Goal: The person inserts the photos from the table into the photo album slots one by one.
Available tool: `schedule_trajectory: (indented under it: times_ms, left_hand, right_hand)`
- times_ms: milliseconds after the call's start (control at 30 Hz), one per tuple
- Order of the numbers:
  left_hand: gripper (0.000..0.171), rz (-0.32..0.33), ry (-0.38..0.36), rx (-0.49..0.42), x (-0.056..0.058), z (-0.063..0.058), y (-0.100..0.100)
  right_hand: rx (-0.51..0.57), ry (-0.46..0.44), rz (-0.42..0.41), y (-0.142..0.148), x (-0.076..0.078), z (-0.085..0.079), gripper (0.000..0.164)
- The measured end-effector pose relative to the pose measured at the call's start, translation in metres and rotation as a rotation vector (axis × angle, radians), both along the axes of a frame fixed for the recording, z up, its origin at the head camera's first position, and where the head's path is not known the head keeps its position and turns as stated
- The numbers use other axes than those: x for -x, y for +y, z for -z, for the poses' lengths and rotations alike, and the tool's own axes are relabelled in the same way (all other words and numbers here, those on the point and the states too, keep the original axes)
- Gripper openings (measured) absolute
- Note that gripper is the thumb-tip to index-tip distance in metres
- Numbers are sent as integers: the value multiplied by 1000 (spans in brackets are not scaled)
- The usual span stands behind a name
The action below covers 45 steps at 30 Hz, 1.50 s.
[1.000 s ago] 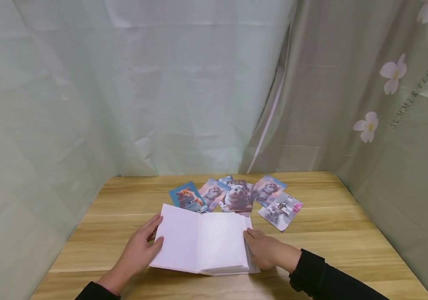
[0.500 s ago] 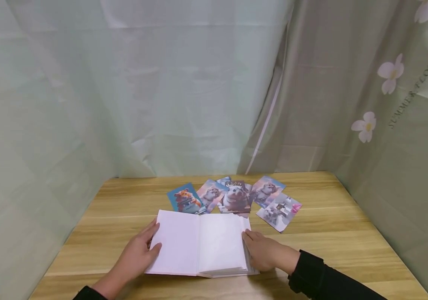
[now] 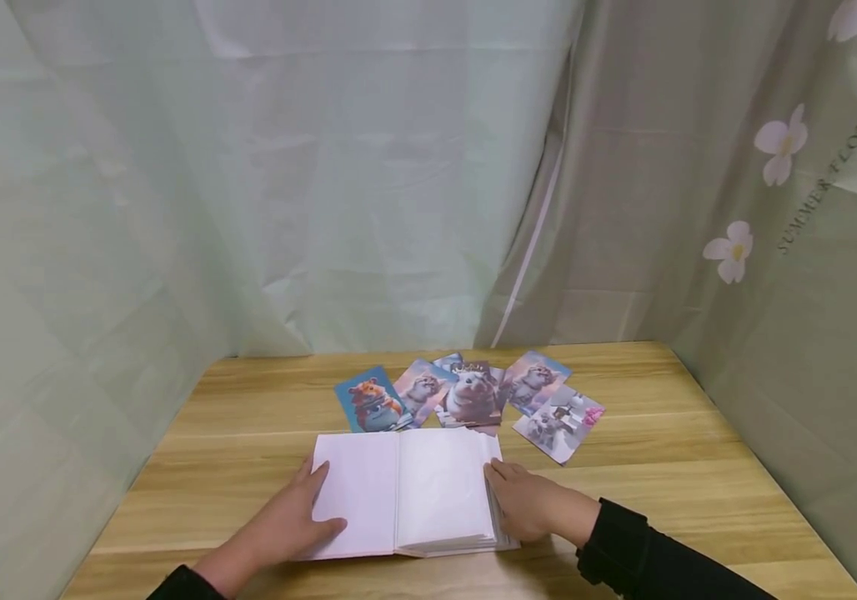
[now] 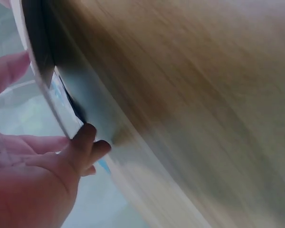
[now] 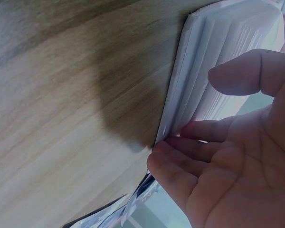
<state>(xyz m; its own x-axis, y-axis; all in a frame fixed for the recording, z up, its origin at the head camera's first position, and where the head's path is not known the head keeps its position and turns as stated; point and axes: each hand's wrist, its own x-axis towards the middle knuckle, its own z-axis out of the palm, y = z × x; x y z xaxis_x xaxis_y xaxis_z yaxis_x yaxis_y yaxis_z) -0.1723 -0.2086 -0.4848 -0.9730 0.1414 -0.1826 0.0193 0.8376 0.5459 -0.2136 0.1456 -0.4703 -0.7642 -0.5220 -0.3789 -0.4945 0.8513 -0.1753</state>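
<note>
A small photo album (image 3: 443, 487) lies open on the wooden table (image 3: 661, 492), its pale front cover (image 3: 357, 492) spread to the left and a thick block of pages at the right. My left hand (image 3: 286, 521) rests on the cover's outer edge, thumb and forefinger apart on its inside; in the left wrist view, other fingertips (image 4: 88, 133) reach past that edge. At the album's right side my right hand (image 3: 529, 500) touches the edges of the pages with its fingers. The right wrist view shows the thumb (image 5: 232, 76) stretched away from those fingers, beside the page edges.
Behind the album several animal picture cards lie fanned and overlapping, among them an orange hamster card (image 3: 372, 398) and a white hamster card (image 3: 472, 393). A cat card (image 3: 559, 423) lies further right. Pale curtains (image 3: 398, 167) hang behind the table and along both sides.
The album's front cover has come down flatter on the left. My left hand has shifted from its rim, thumb and forefinger now further over the cover. The right hand stays at the page edges.
</note>
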Motion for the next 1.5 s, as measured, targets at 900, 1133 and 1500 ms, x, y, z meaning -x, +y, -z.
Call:
schedule_trajectory:
  times_ms: [900, 1133, 1500]
  left_hand:
    - [100, 8, -92, 24, 1, 6, 18]
    - [100, 8, -105, 35, 1, 2, 22]
    - [99, 14, -111, 53, 1, 1, 26]
  right_hand:
    - [14, -1, 6, -2, 0, 0, 75]
    - [8, -1, 2, -3, -1, -3, 74]
    - [9, -13, 6, 0, -2, -3, 73]
